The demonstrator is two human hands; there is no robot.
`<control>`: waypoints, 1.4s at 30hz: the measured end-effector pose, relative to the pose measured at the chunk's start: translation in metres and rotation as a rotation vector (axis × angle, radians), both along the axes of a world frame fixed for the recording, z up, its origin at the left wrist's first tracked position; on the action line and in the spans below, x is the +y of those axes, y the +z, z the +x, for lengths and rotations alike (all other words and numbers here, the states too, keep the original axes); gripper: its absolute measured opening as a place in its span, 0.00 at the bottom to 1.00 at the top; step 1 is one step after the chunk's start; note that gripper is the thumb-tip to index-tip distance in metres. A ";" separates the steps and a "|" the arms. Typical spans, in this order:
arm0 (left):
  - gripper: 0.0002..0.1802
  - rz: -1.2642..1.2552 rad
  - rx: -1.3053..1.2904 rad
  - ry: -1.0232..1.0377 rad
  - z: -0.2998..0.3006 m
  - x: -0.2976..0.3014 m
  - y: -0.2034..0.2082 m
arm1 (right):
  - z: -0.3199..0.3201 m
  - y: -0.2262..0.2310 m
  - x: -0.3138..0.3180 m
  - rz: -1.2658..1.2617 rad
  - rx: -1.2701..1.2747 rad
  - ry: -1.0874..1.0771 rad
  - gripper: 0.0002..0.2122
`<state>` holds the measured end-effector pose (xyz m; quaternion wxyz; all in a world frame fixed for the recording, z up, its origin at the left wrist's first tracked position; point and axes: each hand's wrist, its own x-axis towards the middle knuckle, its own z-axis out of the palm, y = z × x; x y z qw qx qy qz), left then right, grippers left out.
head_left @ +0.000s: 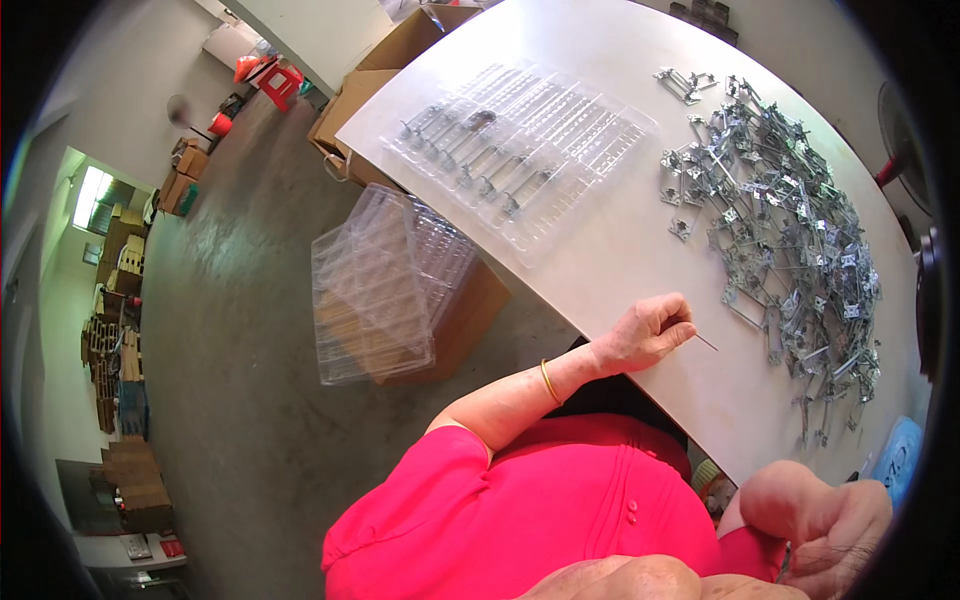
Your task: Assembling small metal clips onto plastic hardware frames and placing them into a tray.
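My left hand (650,335), with a gold bangle on its wrist, is raised over the near edge of the white table. Its thumb and fingers pinch a thin metal pin (706,343) that points right. Further right lies a big heap of small silvery metal bracket assemblies (790,240). A clear plastic tray (610,185) with ribbed slots rests on the far left of the table; several of the metal assemblies sit in its left slots. At the lower right, close to the camera, is my right hand (840,525), bent near my body; its fingers are not plain to see.
Left of the table, more clear trays (370,290) lie on a brown carton (460,335). An open carton (365,95) stands beyond the table's left edge. A dark fan (900,140) and a blue plastic item (897,450) are at the right.
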<state>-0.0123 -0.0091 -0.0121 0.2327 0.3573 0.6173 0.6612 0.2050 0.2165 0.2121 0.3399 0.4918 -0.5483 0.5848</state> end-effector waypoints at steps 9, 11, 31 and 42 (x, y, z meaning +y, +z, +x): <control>0.08 -0.007 -0.013 -0.006 0.001 -0.003 0.001 | -0.082 -0.067 -0.073 0.377 -0.653 -0.919 0.11; 0.07 0.001 -0.006 -0.014 0.002 0.000 0.003 | -0.088 -0.096 -0.071 0.463 -0.808 -0.973 0.10; 0.06 -0.169 0.016 -0.132 0.000 -0.004 0.024 | -0.082 -0.187 -0.054 0.416 -0.666 -0.933 0.07; 0.07 -0.245 0.126 0.186 -0.043 0.045 0.063 | -0.078 -0.193 -0.049 0.228 -0.568 -0.928 0.08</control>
